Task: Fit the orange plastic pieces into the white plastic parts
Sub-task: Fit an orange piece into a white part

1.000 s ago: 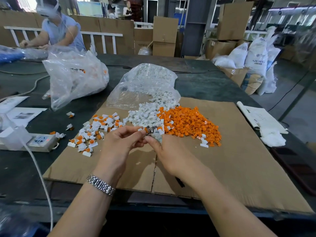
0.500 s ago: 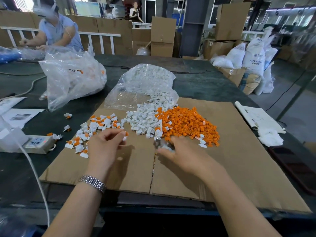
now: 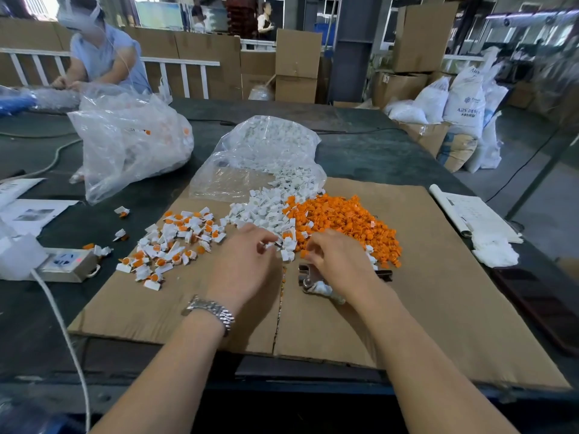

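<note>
Two hands work over a cardboard sheet (image 3: 438,292) that lies on a dark table (image 3: 360,158). Left hand (image 3: 244,264): fingers curled, tips pinching a small white part (image 3: 271,244) at the near edge of the white heap. Right hand (image 3: 338,258): fingers bent down onto the near edge of the orange pile, tips among the pieces; whether they are clamped on one cannot be told. A metal tool (image 3: 308,280) lies on the cardboard under the right wrist, partly hidden. A metal watch (image 3: 213,311) sits on the left wrist.

Orange pieces (image 3: 344,220) form a dense pile at 1 o'clock from the hands. White parts (image 3: 266,211) form a heap at 12 o'clock, touching the orange pile and spilling from an open clear bag (image 3: 266,151) behind it. Fitted pieces (image 3: 178,242), white with orange inserts, are scattered at 10 o'clock on the left part of the cardboard, with a few strays on the table beyond.

A second, fuller clear bag (image 3: 125,142) stands farther off at 10 o'clock. A power strip (image 3: 65,261) with a white cable lies at 9 o'clock. Papers (image 3: 476,214) and a white cloth (image 3: 495,252) lie at 3 o'clock, off the cardboard edge. Another person (image 3: 100,57) sits at the far left of the table.
</note>
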A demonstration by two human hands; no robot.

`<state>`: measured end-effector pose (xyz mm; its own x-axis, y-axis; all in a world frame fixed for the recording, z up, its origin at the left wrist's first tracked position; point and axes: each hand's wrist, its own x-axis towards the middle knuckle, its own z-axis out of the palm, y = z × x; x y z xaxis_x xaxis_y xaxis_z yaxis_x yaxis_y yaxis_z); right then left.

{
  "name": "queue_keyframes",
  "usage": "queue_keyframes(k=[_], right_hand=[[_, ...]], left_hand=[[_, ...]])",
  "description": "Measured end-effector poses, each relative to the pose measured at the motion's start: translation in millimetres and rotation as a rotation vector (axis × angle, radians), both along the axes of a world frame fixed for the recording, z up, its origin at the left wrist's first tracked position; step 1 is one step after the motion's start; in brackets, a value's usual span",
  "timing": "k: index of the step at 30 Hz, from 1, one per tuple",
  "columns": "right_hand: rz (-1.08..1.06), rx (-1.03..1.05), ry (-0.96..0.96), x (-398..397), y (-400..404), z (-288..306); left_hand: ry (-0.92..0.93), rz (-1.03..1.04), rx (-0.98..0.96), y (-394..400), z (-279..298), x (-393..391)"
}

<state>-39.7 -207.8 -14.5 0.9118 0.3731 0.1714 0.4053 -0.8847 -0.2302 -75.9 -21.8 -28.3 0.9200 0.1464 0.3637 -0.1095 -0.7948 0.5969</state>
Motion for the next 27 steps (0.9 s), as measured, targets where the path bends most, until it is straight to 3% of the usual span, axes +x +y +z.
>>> queue_keyframes(k=[6, 10, 14, 17, 19, 27], right_hand=[[-0.089, -0.015, 0.073, 13.9, 18.4, -2.1], [-0.111, 0.008, 0.043, 13.7, 15.9, -5.4], [-0.14, 0.296, 0.088, 6.9, 9.4, -5.4], [-0.158, 0.853, 0.284, -5.2, 11.2, 4.5], [-0.15, 1.088, 0.419, -13.4, 16.4, 10.6], [-0.209, 1.044, 0.374, -24.2, 37.9, 6.8]], left_hand=[[0.074, -0.058, 0.193, -28.4, -11.0, 16.6], [0.059, -0.033, 0.221, -28.2, -15.1, 15.8], [0.055, -0.028, 0.096, -22.5, -11.4, 11.4], [-0.015, -0.065, -0.003, -16.2, -9.3, -0.9], [-0.07, -0.081, 0.0, -15.5, -9.5, -10.0], [-0.216, -0.01, -0.058, -19.2, -0.7, -21.4]])
